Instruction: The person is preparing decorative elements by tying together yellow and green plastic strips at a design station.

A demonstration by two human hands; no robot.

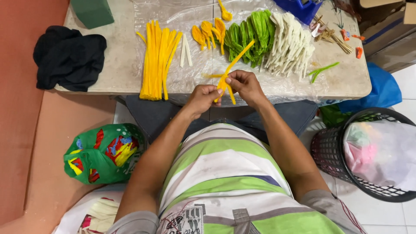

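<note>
Low stone tabletop (117, 65) under clear plastic sheet (195, 69): just past its near edge, left hand (203, 99) and right hand (245, 85) both pinch a fuzzy yellow pipe cleaner (226, 81), fingers closed tight to hold its bend, stock sorted by colour behind.

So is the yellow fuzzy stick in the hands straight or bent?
Bent. The yellow fuzzy stick folds between the left hand and right hand, one end angling up, another hanging down.

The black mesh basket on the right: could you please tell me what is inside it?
The black mesh basket holds a translucent white plastic bag with pink and green shapes showing faintly through it. What those shapes are, and whatever lies beneath the bag, cannot be seen.
</note>
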